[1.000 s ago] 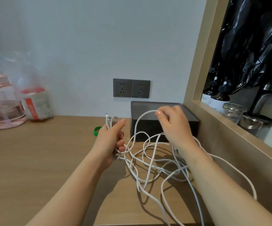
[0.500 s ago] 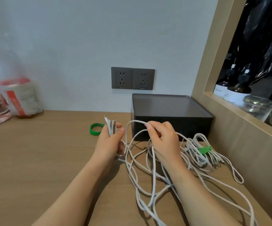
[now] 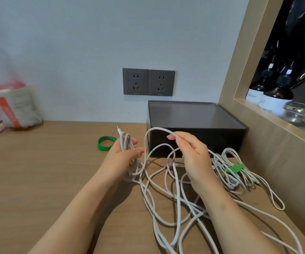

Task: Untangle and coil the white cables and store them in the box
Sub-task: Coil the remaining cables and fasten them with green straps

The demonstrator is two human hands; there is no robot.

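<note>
Two hands work over the wooden worktop (image 3: 38, 171). Just past a green band (image 3: 106, 143) lying flat, the left hand (image 3: 124, 156) curls round a small coil (image 3: 127, 143) of white cable (one plug end sticks up). The right hand (image 3: 193, 156) pinches a raised loop of the loose cable (image 3: 178, 198), which sprawls in front of the black box (image 3: 193, 129). A tied bundle (image 3: 236, 168) lies further right, near the box.

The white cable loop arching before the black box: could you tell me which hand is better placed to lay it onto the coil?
Probably the right hand: it pinches that white cable loop at its top, while the left hand grips the gathered white cable coil beside it.
</note>
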